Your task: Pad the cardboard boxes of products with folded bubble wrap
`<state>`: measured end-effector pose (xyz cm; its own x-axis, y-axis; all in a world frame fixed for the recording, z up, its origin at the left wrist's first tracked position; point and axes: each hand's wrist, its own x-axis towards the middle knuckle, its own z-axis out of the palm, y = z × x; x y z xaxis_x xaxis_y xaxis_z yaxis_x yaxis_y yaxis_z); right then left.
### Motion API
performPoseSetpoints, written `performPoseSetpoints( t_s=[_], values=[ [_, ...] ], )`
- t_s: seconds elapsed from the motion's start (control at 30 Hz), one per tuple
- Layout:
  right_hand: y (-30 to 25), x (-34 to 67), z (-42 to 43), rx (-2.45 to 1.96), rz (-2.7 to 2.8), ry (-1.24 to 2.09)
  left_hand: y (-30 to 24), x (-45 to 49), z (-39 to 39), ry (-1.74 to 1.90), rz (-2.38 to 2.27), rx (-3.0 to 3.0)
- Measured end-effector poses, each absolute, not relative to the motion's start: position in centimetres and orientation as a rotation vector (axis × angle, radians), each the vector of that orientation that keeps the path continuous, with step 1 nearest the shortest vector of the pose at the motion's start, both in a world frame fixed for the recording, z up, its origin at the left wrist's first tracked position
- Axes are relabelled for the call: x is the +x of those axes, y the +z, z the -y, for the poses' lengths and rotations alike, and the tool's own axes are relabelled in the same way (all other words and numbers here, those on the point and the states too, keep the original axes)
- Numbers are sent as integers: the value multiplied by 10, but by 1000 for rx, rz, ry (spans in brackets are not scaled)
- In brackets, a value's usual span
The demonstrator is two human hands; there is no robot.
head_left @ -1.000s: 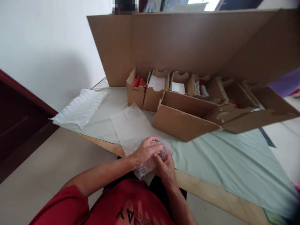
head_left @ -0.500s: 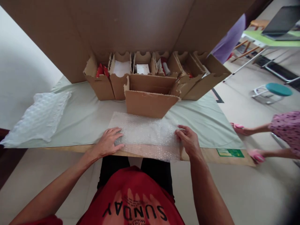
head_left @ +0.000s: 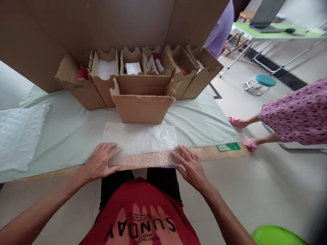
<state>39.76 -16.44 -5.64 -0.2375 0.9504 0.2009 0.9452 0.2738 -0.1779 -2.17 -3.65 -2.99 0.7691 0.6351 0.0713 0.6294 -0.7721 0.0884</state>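
A clear sheet of bubble wrap [head_left: 143, 141] lies flat at the table's front edge, with its near strip over the brown board. My left hand [head_left: 102, 160] rests at its left side, fingers spread and touching the sheet. On the opposite side, my right hand [head_left: 190, 166] lies with fingers stretched out, the tips at the sheet's right edge. Neither hand grips anything. Just behind the sheet stands a cardboard box [head_left: 143, 109] with an open top; its inside is mostly hidden by the front wall.
Several cardboard bins [head_left: 107, 64] stand in a row behind, holding red packets and white boxes. More bubble wrap [head_left: 20, 136] lies at the left on the pale green cloth [head_left: 68, 136]. A person in a pink patterned garment [head_left: 301, 112] is at the right, near a teal stool [head_left: 265, 80].
My right hand has released its pinch on the sheet's right edge and now lies flat lower down. The sheet lies straighter. The view has turned rightward.
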Motion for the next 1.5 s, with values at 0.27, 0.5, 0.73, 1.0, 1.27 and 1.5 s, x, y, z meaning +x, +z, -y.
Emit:
performPoseSetpoints(
  t_s=[0.27, 0.5, 0.73, 1.0, 1.27, 1.5],
  values=[
    [-40, 401, 154, -1431, 1948, 380, -25, -27, 39, 138, -978, 2869],
    [-18, 400, 118, -1586, 1107, 763, -7, -21, 10, 354, -1116, 2261],
    [-38, 402, 100, -1683, 994, 813, -8, 0, -4, 470, -1417, 1654],
    [-53, 399, 94, -1972, 1111, 452, -28, 17, -9, 417, -1712, 1874],
    [-64, 395, 97, -2213, 1240, 198, -46, 17, -6, 287, -1974, 2137],
    [-67, 393, 96, -2184, 1324, 99, -37, 48, 18, 775, -1756, 2583]
  ],
)
